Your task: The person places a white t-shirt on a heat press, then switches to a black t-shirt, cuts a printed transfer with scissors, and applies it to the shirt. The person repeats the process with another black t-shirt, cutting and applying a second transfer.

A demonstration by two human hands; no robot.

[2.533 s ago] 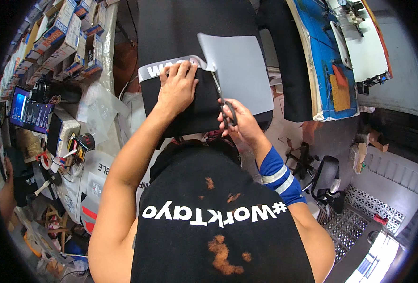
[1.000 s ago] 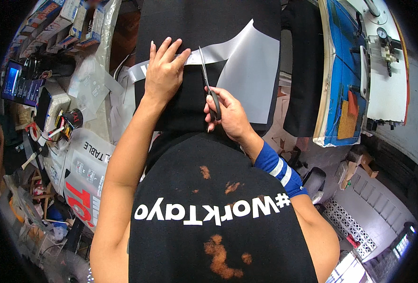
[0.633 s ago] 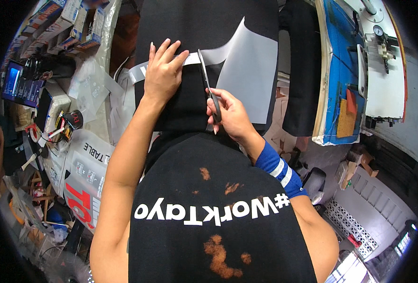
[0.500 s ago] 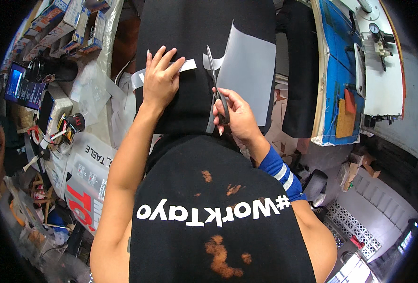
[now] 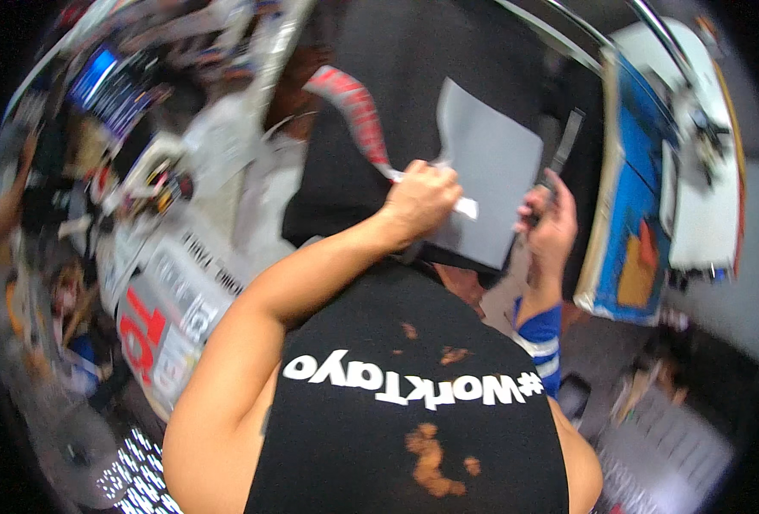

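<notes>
My left hand (image 5: pixel 424 195) is closed on a narrow strip (image 5: pixel 364 118). The strip curls away to the far left, its red-and-white side showing, and a short white end sticks out by my fingers. This hand is over the left part of a grey sheet (image 5: pixel 492 171), which lies on a black padded surface (image 5: pixel 396 60) with its far left corner curling up. At the right my right hand (image 5: pixel 552 224) grips a pair of scissors (image 5: pixel 565 147), blades pointing away from me and seemingly together. Motion blurs the scissors and fingers.
Right of the black surface stands a blue-faced wooden frame (image 5: pixel 632 188), with a white machine table (image 5: pixel 701 214) beyond it. On the left are a lit screen (image 5: pixel 105 86), plastic sheeting (image 5: pixel 225 137) and a cluttered bench. A printed grey bag or sheet (image 5: pixel 174 317) lies nearer me.
My left hand has lifted the strip off the black surface and moved right, onto the grey sheet. The right hand has swung right with the scissors. The whole view has turned.
</notes>
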